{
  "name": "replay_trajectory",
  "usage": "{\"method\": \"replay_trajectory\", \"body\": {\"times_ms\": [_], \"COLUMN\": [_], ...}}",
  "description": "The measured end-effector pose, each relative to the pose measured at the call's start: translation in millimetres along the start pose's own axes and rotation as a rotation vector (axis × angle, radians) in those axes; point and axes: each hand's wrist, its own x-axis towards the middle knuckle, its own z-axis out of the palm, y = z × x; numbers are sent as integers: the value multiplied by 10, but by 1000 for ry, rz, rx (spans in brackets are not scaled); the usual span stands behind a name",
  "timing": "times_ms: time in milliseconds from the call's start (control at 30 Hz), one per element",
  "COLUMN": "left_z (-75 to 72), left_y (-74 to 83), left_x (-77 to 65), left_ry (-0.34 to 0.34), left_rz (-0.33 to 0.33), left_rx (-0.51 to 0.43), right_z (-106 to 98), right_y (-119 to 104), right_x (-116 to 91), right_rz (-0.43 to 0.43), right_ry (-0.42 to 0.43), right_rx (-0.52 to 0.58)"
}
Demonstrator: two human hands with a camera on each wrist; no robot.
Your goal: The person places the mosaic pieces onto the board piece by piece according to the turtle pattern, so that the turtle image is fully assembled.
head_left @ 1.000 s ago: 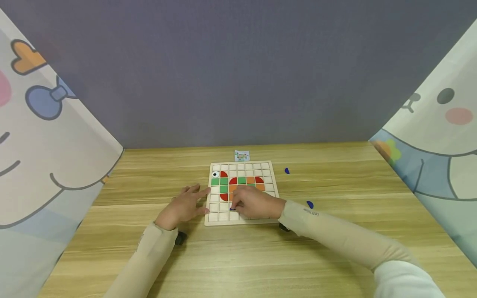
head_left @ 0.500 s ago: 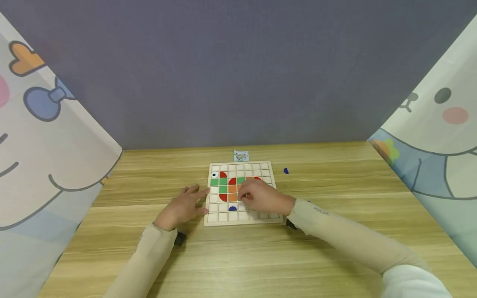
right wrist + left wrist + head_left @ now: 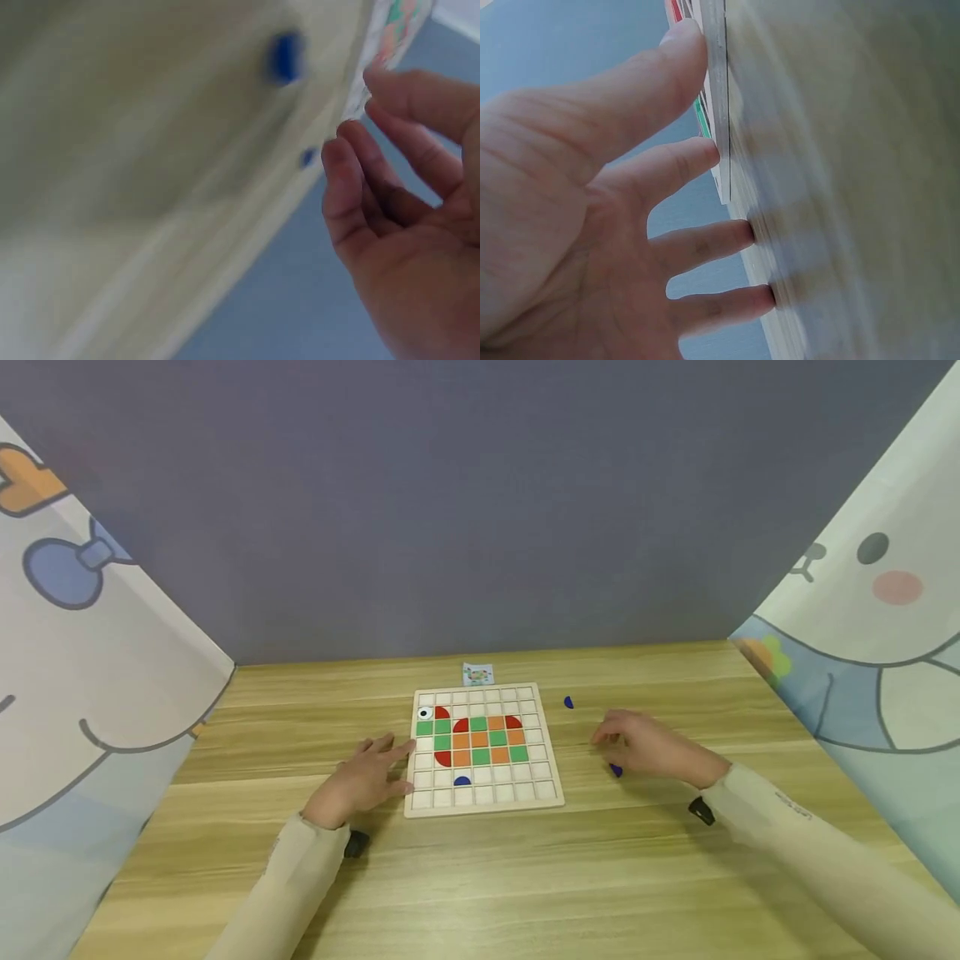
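Observation:
A square wooden grid board (image 3: 504, 793) lies on the table. Green, orange and red tiles (image 3: 489, 739) fill part of its grid, along with a white eye tile (image 3: 425, 713). One blue half-round tile (image 3: 462, 781) lies in a lower cell. My left hand (image 3: 362, 778) has its fingers spread, with thumb and index finger touching the board's left edge. My right hand (image 3: 648, 746) hovers right of the board, fingers loosely bent and holding nothing. Just below its fingers is a second blue tile (image 3: 617, 770), partly covered; the right wrist view shows this blue tile (image 3: 286, 58) blurred.
Another small blue tile (image 3: 568, 702) lies on the table near the board's upper right corner. A small printed picture card (image 3: 478, 674) rests behind the board. A grey panel (image 3: 480, 510) rises at the table's back edge, with cartoon-printed panels (image 3: 817, 635) at both sides.
My right hand has left the blue tile in the lower cell and moved right, off the board, to the blue tile on the table. The left hand stays at the board's edge.

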Motion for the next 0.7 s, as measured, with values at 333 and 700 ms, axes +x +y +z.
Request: {"method": "replay_trajectory", "body": {"times_ms": [333, 700], "left_z": [-10, 7], "left_y": [-10, -7], "left_x": [-22, -20], "left_ry": [4, 3], "left_rz": [7, 7], "left_rx": [0, -14], "right_z": [140, 250], "right_y": [213, 138], "right_x": [-265, -234], "right_rz": [-25, -7], "right_ry": [42, 127], "right_rx": [34, -1]}}
